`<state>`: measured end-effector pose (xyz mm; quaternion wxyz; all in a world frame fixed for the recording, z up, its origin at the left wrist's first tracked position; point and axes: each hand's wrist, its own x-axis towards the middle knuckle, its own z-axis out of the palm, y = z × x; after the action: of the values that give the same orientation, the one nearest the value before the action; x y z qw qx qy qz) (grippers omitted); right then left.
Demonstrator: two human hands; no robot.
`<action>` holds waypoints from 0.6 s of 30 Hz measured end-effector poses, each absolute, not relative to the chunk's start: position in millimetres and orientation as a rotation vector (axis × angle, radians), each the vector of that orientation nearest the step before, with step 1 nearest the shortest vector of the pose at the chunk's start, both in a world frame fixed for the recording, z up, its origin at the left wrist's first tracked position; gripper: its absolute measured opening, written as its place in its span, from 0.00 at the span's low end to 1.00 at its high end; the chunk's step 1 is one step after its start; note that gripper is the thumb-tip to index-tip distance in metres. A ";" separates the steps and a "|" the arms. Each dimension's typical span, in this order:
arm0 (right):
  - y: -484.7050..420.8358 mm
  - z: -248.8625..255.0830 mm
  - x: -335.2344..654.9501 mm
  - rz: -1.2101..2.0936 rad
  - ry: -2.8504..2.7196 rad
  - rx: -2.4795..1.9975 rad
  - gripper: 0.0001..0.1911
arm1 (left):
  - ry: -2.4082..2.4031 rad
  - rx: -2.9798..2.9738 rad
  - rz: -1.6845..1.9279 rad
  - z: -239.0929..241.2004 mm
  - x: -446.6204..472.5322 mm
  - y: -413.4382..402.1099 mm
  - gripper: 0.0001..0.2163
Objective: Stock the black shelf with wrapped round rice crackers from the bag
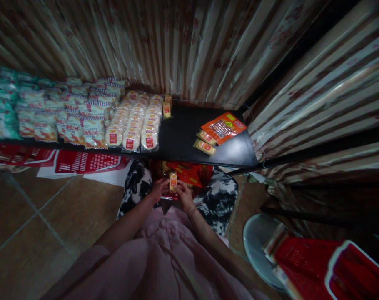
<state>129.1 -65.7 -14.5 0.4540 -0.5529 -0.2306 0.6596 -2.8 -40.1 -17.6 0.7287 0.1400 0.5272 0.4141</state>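
Between my two hands, low in front of my lap, is a small yellow wrapped snack [173, 182] with a red and orange label, held upright. My left hand [160, 188] grips its left side and my right hand [183, 193] its right side, fingers closed at the edges. Under them, a red basket [205, 177] between my knees holds orange and yellow packets. On the black shelf [180, 139] above lie two similar yellow snacks [205, 146] beside an orange packet [223, 127]. Another yellow snack [166, 110] stands at the back, next to rows of round wrapped crackers [150, 125].
Blue-and-white snack bags [94, 125] and green bags [3, 121] fill the shelf's left. Red baskets [83, 161] sit beneath it. At right, another red basket [317, 266] rests on a grey round stool [258, 246]. Curtains [177, 50] hang behind the shelf.
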 end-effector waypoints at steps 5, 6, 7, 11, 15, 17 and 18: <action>-65.9 -18.8 128.5 1.611 -0.615 -1.368 0.22 | 1.164 0.303 0.926 -16.5 -3.0 -40.5 0.12; -65.8 -19.3 128.5 1.616 -0.622 -1.366 0.22 | 1.166 0.302 0.928 -16.1 -3.0 -40.6 0.12; -65.9 -19.4 128.6 1.620 -0.629 -1.364 0.22 | 1.167 0.302 0.929 -15.8 -3.0 -40.8 0.12; -66.6 -14.7 128.4 1.603 -0.663 -1.354 0.21 | 1.167 0.300 0.929 -14.7 -2.6 -41.0 0.13; -67.6 -5.2 126.8 1.548 -0.705 -1.367 0.20 | 1.165 0.315 0.931 -12.9 -2.0 -41.4 0.13; -68.6 -1.3 126.5 1.519 -0.735 -1.381 0.20 | 1.143 0.344 0.938 -10.7 -1.6 -42.3 0.14; -69.3 -0.1 126.8 1.507 -0.746 -1.384 0.19 | 1.133 0.352 0.937 -9.2 -1.4 -42.9 0.15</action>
<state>126.8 -69.3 -0.1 0.4633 -0.5633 -0.3036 0.6131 -1.4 -42.9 -9.2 0.7274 0.1598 0.5142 0.4253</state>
